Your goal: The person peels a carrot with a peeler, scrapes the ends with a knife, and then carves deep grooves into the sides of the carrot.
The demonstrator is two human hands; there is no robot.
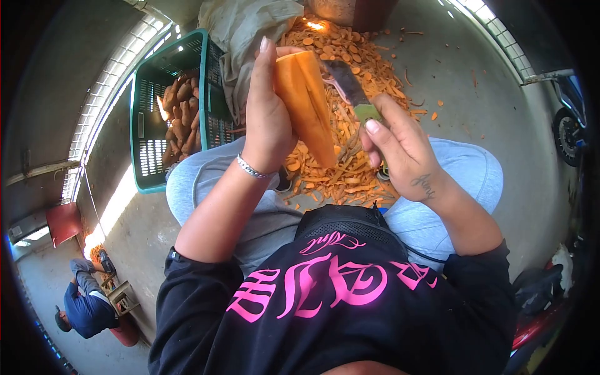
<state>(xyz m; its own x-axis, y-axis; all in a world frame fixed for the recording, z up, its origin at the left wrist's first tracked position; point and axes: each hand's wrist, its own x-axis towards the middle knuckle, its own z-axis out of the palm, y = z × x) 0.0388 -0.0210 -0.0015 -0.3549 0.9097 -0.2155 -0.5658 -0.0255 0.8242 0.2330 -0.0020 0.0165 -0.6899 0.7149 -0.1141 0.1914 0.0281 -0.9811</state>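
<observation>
My left hand (270, 115) is closed around a large peeled sweet potato (304, 103), its orange flesh bare and a dark groove running down its side. My right hand (400, 134) grips the green handle of a knife (350, 84). The dark blade points up and to the left, close to the top of the sweet potato; whether it touches cannot be made out. Below both hands spreads a heap of orange peelings and slices (350, 169) on the floor between my knees.
A green plastic crate (135, 125) with several unpeeled sweet potatoes (181, 119) stands at the left. Beside it lies a pale sack (244, 37). Another person (90, 306) sits at the lower left. A wheel (565, 134) shows at the right edge.
</observation>
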